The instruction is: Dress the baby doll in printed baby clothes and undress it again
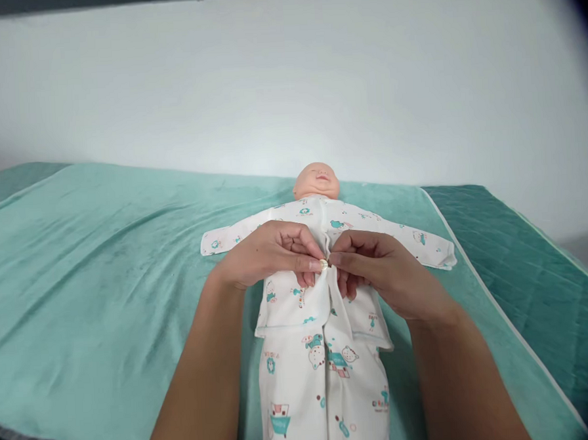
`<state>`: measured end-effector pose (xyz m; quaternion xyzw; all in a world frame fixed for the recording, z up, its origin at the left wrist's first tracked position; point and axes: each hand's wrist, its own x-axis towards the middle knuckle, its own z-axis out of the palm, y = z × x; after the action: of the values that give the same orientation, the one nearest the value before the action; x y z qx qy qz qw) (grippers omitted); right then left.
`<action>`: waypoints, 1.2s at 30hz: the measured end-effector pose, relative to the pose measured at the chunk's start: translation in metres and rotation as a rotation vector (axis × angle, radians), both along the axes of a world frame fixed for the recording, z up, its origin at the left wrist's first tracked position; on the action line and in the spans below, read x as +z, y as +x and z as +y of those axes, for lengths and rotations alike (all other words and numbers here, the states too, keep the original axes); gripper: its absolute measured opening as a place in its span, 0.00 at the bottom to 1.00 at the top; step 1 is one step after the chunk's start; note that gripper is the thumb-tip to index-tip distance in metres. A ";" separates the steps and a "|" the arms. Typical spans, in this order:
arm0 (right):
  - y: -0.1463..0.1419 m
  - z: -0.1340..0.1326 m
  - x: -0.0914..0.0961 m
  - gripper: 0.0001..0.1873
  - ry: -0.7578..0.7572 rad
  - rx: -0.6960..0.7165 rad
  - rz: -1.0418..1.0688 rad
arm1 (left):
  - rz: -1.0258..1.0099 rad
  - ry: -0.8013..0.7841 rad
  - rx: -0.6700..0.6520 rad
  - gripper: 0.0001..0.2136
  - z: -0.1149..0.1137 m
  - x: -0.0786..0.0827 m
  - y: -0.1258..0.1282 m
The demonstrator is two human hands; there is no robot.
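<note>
A baby doll (316, 180) lies on its back, head toward the wall, dressed in a white printed baby jacket (298, 305) and matching printed pants (296, 394). Over the middle of its chest, my left hand (278, 250) pinches a small pale button (324, 264) and the jacket's front edge. My right hand (375, 262) is closed on the other front edge of the jacket, its fingertips almost touching those of the left. Above my hands the front edges meet near the neck; below them the front hangs apart. Whether the button sits in its hole cannot be made out.
A light green blanket (105, 289) with soft wrinkles spreads under the doll. To the right, a darker green quilted cover (524, 287) shows beyond the blanket's white edge. The white wall (267, 83) rises behind. Both jacket sleeves stretch out sideways.
</note>
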<state>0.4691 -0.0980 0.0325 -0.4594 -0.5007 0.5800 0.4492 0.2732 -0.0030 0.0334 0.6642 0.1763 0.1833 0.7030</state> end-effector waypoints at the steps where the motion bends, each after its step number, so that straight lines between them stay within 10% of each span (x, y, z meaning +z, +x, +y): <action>1: 0.000 0.000 0.000 0.12 0.000 -0.002 0.004 | 0.008 0.006 -0.001 0.07 0.000 0.000 0.000; 36: -0.003 0.000 -0.002 0.14 -0.046 -0.027 -0.044 | 0.146 0.100 -0.008 0.09 -0.006 0.011 0.003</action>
<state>0.4660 -0.0985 0.0307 -0.4891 -0.4906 0.5750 0.4353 0.2762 -0.0090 0.0440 0.7108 0.2150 0.1401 0.6549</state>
